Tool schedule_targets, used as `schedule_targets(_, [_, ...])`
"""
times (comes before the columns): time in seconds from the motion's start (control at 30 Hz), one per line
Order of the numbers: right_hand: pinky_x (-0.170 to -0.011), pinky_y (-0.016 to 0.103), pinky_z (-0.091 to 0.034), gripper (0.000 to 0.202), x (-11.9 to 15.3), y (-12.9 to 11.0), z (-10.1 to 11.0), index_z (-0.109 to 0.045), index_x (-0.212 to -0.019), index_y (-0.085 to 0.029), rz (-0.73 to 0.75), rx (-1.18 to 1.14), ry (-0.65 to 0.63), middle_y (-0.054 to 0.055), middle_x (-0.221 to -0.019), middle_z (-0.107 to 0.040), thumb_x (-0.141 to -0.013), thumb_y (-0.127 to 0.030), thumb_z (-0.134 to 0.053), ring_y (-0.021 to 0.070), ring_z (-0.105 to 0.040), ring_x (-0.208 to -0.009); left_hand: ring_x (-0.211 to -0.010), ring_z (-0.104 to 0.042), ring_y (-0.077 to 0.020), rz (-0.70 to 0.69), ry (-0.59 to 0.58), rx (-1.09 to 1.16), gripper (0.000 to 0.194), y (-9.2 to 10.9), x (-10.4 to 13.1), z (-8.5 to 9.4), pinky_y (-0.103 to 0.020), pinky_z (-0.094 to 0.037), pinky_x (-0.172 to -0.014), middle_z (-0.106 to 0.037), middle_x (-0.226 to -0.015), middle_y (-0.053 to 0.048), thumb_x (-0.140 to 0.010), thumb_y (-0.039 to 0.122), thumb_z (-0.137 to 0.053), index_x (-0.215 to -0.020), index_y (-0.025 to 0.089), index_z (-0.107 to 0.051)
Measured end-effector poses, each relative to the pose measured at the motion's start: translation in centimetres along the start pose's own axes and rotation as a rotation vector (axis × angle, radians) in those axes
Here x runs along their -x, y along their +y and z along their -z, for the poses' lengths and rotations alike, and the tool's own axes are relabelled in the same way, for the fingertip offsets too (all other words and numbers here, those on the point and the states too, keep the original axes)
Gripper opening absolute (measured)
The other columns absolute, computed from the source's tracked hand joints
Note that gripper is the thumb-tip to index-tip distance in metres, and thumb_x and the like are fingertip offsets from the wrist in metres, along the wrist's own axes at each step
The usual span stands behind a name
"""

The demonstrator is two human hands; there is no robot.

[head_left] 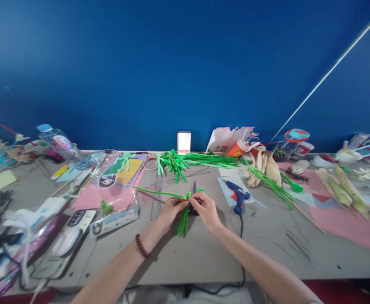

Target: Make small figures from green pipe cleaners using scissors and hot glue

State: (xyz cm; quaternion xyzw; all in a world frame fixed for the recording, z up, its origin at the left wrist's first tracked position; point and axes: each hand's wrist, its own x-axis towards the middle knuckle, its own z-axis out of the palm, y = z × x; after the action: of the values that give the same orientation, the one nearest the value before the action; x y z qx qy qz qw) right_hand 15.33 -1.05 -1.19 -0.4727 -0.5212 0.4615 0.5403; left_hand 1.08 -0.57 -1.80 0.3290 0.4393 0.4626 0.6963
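Near the middle of the table, my left hand (173,211) pinches a bundle of green pipe cleaners (182,223) at its top, where the strands are wound together. One light green strand (159,193) sticks out to the left. From the other side, my right hand (205,207) has its thumb and fingers closed on the same wound top. Scissors (194,188) lie under and behind the hands, their handles partly hidden. More green pipe cleaners (213,160) lie along the wall, beside a cluster of bent green pieces (174,162).
A blue glue gun (239,196) rests on paper at the right, its cable running to the front edge. A phone (67,245), a bottle (58,141) and pink sheets (104,197) are at the left. Dried husks (271,169) and a red cup (238,148) stand at the back right.
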Motion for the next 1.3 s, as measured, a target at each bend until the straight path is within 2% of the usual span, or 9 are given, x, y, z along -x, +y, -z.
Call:
schedule_targets(0.1, [-0.053, 0.024, -0.038, 0.022, 0.0, 0.0, 0.0, -0.064, -0.068, -0.018, -0.023, -0.016, -0.015, 0.000, -0.067, -0.054, -0.072, -0.039, -0.067, 0.0116, -0.046, -0.057, -0.054, -0.055, -0.0117, -0.014, 0.022, 0.001, 0.022, -0.2, -0.1, 0.0, -0.024, -0.039, -0.056, -0.066, -0.059, -0.003, -0.052, 0.028, -0.083, -0.063, 0.013, -0.071])
schedule_targets(0.27, [-0.051, 0.024, -0.037, 0.025, 0.1, 0.2, -0.1, -0.063, -0.068, -0.018, -0.038, -0.033, -0.017, -0.001, -0.066, -0.054, -0.071, -0.042, -0.067, 0.0106, -0.045, -0.054, -0.055, -0.055, -0.0115, -0.022, -0.013, 0.046, 0.022, -0.1, 0.1, -0.2, -0.024, -0.042, -0.057, -0.065, -0.060, -0.002, -0.055, 0.028, -0.082, -0.064, 0.013, -0.069])
schedule_targets(0.57, [-0.047, 0.020, -0.040, 0.031, -0.1, 0.9, -0.3, -0.061, -0.085, -0.019, -0.110, -0.250, -0.008, -0.002, -0.066, -0.056, -0.073, -0.046, -0.067, 0.0087, -0.048, -0.051, -0.052, -0.057, -0.0118, 0.009, -0.054, 0.150, 0.027, 0.8, 0.4, -0.6, -0.024, -0.043, -0.055, -0.062, -0.057, 0.000, -0.057, 0.028, -0.082, -0.066, 0.015, -0.060])
schedule_targets(0.73, [-0.048, 0.020, -0.039, 0.030, -0.6, 0.7, 0.2, -0.065, -0.075, -0.017, -0.118, -0.224, -0.022, -0.001, -0.064, -0.057, -0.071, -0.046, -0.068, 0.0081, -0.047, -0.051, -0.047, -0.053, -0.0103, -0.034, -0.085, 0.077, 0.026, 0.9, 0.4, -0.6, -0.023, -0.041, -0.051, -0.059, -0.050, 0.001, -0.059, 0.029, -0.080, -0.059, 0.014, -0.058])
schedule_targets(0.83, [-0.046, 0.020, -0.038, 0.028, -0.6, 0.7, 0.2, -0.066, -0.070, -0.016, -0.132, -0.194, -0.047, -0.001, -0.061, -0.057, -0.068, -0.044, -0.071, 0.0079, -0.047, -0.050, -0.044, -0.051, -0.0093, -0.051, -0.059, 0.061, 0.027, 0.8, 0.3, -0.6, -0.022, -0.039, -0.048, -0.056, -0.047, 0.002, -0.057, 0.028, -0.080, -0.057, 0.015, -0.057])
schedule_targets(1.0, [-0.046, 0.021, -0.039, 0.024, -0.4, 0.3, 0.1, -0.069, -0.077, -0.018, -0.122, -0.106, -0.066, -0.001, -0.066, -0.059, -0.068, -0.039, -0.070, 0.0082, -0.047, -0.050, -0.045, -0.049, -0.0079, -0.078, 0.022, 0.058, 0.029, 0.7, 0.2, -0.5, -0.021, -0.039, -0.048, -0.056, -0.051, 0.003, -0.054, 0.030, -0.081, -0.059, 0.015, -0.056])
schedule_targets(1.2, [-0.047, 0.023, -0.040, 0.021, -0.5, 0.2, 0.3, -0.069, -0.072, -0.017, -0.087, 0.007, -0.054, 0.003, -0.070, -0.061, -0.068, -0.038, -0.068, 0.0101, -0.050, -0.051, -0.046, -0.048, -0.0082, -0.272, 0.121, -0.260, 0.026, 0.9, 0.7, -0.4, -0.021, -0.039, -0.046, -0.053, -0.054, 0.004, -0.059, 0.032, -0.075, -0.059, 0.015, -0.055])
schedule_targets(1.3, [-0.052, 0.024, -0.043, 0.020, -0.5, 0.3, 0.3, -0.068, -0.068, -0.016, -0.060, 0.036, -0.050, 0.003, -0.069, -0.061, -0.068, -0.036, -0.068, 0.0128, -0.054, -0.057, -0.054, -0.052, -0.0103, -0.366, 0.149, -0.415, 0.024, 0.9, 1.1, -0.5, -0.021, -0.041, -0.050, -0.056, -0.062, 0.001, -0.064, 0.034, -0.071, -0.062, 0.016, -0.056])
